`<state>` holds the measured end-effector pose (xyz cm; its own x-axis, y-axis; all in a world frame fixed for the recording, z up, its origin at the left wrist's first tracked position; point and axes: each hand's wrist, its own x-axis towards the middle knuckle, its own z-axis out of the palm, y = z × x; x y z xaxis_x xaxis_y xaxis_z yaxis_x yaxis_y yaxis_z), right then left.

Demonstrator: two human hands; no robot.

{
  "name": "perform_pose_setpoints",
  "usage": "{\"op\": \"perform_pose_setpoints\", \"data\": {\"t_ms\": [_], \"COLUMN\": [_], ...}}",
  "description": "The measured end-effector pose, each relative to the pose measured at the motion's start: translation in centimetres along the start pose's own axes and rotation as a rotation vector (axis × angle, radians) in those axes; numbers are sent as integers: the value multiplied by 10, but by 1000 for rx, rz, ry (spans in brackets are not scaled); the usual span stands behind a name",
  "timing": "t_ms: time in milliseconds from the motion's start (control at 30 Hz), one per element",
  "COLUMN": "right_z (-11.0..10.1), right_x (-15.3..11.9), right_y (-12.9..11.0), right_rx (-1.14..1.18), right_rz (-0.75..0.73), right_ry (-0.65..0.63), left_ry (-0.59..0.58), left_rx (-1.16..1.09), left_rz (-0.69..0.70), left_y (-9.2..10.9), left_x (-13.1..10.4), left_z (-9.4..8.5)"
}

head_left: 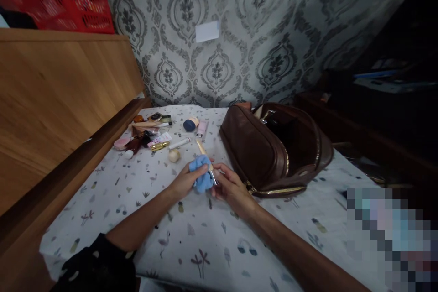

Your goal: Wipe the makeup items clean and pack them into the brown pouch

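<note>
In the middle of the head view, my left hand [185, 182] is closed on a crumpled blue cloth [201, 171]. The cloth lies against a slim stick [201, 147] with a cream-coloured shaft and a silvery lower part; its exact kind is unclear. My right hand [231, 187] grips this stick near its lower end, which its fingers partly hide. Just beyond the hands are a small round cream-coloured item [174, 155], a white tube [179, 143], a pink tube [201, 129] and a dark-blue-and-beige round container [190, 123].
An unzipped brown leather bag [253, 146] stands at the right, close to my right hand. Several cosmetics, including a pink jar [122, 143] and a gold tube [159, 146], lie in a cluster at the left. A wooden panel [68, 86] borders the patterned cloth surface [143, 219].
</note>
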<state>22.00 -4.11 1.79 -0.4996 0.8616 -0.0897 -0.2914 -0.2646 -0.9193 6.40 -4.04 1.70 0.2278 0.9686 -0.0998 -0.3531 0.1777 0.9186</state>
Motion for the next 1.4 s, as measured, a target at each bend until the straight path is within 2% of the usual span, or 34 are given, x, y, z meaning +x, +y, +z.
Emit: {"op": "perform_pose_setpoints", "data": {"t_ms": [133,233,433,533,633,700,767,867,933,1000,1067,1167,1233,1300,1400], "right_z": [4,5,3,2,0,-2,-4,-3,-2,0,-1,-3,-5,-4,-2], "right_x": [-3,-4,-3,-2,1,1,1,-1,-2,-2,-1,-2,-4,-8,-10], "right_y": [-3,-4,-1,1,2,3,3,3,3,4,5,6,7,7,8], "right_rx": [22,-11,-79,-51,36,81,95,64,3,-99,-279,-694,-936,-1063,-1053], "right_rz": [60,102,120,60,40,62,79,109,111,72,-34,-254,-353,-399,-389], "right_ry": [-41,-71,-80,-68,-52,-62,-92,-165,-176,-127,-20,217,326,333,245], "left_ry": [212,337,434,347,125,19,8,150,242,274,212,79,70,130,289], "left_rx": [-122,-194,-248,-208,-102,-49,-41,-110,-150,-159,-126,-3,46,13,-92], "left_rz": [125,161,158,134,33,-20,-19,44,87,112,92,36,19,23,54], "left_y": [10,19,19,17,14,12,11,15,19,21,19,8,2,1,7], "left_x": [6,12,18,13,4,-1,-2,3,8,9,8,1,-3,-4,2], "left_z": [-4,-13,-23,-19,-9,-3,-1,-6,-11,-14,-13,-5,2,6,3]}}
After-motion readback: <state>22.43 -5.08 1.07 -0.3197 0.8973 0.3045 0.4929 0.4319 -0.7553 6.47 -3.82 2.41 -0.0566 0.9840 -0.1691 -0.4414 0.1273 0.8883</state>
